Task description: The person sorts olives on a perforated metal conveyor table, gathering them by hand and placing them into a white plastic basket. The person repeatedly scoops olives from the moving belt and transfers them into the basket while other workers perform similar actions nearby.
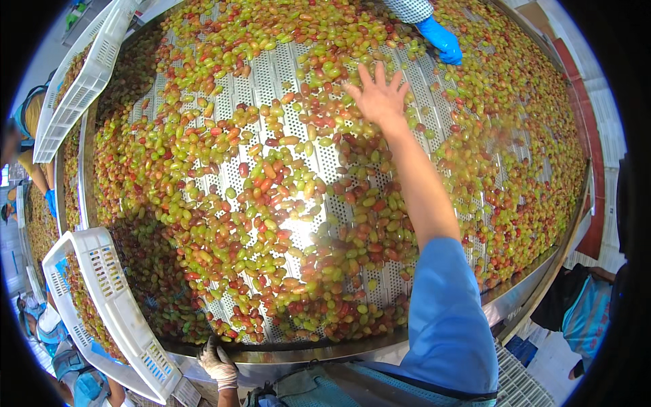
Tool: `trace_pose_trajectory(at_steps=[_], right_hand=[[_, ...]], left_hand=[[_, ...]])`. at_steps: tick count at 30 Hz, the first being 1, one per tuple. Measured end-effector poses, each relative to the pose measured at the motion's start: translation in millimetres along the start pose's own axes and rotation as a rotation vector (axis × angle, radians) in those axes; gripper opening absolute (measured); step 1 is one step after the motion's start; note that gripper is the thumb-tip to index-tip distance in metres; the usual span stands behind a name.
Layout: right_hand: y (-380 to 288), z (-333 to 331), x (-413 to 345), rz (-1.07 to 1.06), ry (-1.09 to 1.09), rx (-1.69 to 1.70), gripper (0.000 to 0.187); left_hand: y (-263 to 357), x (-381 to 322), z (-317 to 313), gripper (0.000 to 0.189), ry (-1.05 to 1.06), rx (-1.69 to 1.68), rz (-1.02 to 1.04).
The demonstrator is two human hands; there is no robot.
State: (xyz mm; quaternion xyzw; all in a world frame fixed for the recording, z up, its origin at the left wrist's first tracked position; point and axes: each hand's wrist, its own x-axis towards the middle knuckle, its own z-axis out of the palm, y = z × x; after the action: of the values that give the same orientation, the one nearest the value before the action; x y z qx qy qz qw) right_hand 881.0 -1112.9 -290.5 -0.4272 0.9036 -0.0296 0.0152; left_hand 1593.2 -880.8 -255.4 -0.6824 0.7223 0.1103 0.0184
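Loose grapes (274, 178), red, green and yellowish, lie scattered over a perforated metal conveyor belt (290, 109) before me. My right hand (380, 99) is bare and spread palm down over the far middle of the belt, with nothing in its grasp. Its fingertips point away from me, among grapes. At the near left, my left hand (217, 362) wears a whitish glove with dark fingertips. It rests at the belt's metal rim (285, 353), beside the near white crate; whether its fingers grip the rim is unclear.
A co-worker's blue-gloved hand (443, 43) reaches in at the far right of mine. White plastic crates (114, 285) with grapes stand tilted along the left edge. More people (89, 374) are at the left and right. Stacked crates (524, 379) stand at lower right.
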Motion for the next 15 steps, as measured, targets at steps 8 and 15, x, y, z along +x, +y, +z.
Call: trace_pose_trajectory(at_steps=[8, 15], right_hand=[[-11, 7, -88, -0.196, 0.215, 0.149, 0.067], [17, 24, -96, -0.124, 0.411, 0.258, 0.046]], left_hand=[[-14, 11, -2, 0.029, 0.034, -0.075, 0.021], [-22, 19, -7, 0.026, 0.068, -0.087, 0.043]])
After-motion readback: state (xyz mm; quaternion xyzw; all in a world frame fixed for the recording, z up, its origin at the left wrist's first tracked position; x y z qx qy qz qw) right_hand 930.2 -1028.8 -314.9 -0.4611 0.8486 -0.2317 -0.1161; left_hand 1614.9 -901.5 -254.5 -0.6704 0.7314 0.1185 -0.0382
